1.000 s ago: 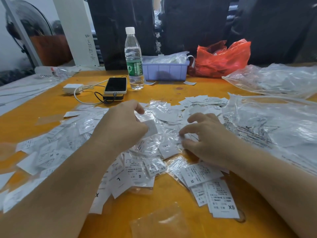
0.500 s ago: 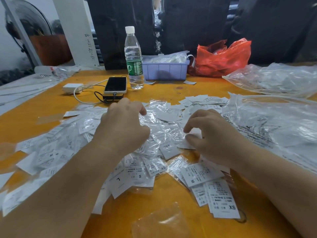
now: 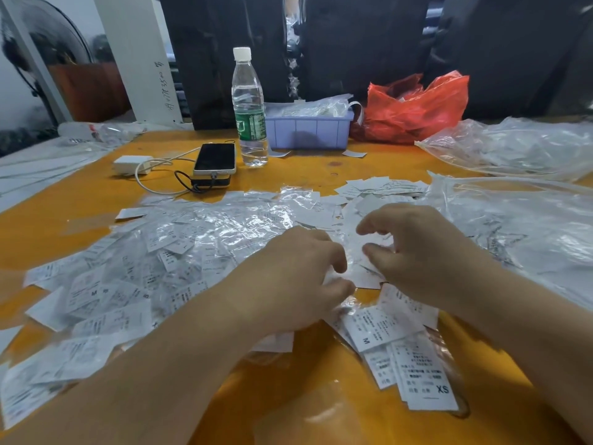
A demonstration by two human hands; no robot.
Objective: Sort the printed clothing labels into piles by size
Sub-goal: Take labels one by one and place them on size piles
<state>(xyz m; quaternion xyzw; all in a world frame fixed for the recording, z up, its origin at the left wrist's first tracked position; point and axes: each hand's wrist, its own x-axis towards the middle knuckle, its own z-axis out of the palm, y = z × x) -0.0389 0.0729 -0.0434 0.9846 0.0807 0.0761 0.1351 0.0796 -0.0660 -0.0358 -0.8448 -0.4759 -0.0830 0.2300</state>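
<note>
Orange-yellow wooden tabletop (image 3: 80, 200) spans the whole view. Crumpled clear plastic bags (image 3: 519, 232) cover its right side, one behind another, with printed sheets showing through. Loose heap of white printed clothing labels in clear plastic sleeves (image 3: 134, 277) spreads over the left and centre, many overlapping at odd angles; letter M legible on one at the left. Smaller pile of bare white labels (image 3: 382, 187) lies further back, right of centre. Short stack of labels near the front edge on the right: top one marked XS (image 3: 426, 380), another just behind it marked M (image 3: 375, 329).

Red plastic bag (image 3: 414, 107) sits at the back, beside a lilac plastic bin (image 3: 309, 131) holding clear packets. Clear water bottle with green wrapper and white cap (image 3: 249, 110) stands upright just left of the bin. Black smartphone (image 3: 214, 159) rests on a dark block, cabled to a white charger (image 3: 131, 164).

Left hand (image 3: 298, 281) is over the centre of the heap, fingers curled, thumb and fingertips pressed into a sleeved label; grasp on it probable, edge hidden by the fingers. Right hand (image 3: 423, 252) is close beside it, apart, fingers bent clawlike above the labels; whether it pinches anything cannot be told.
</note>
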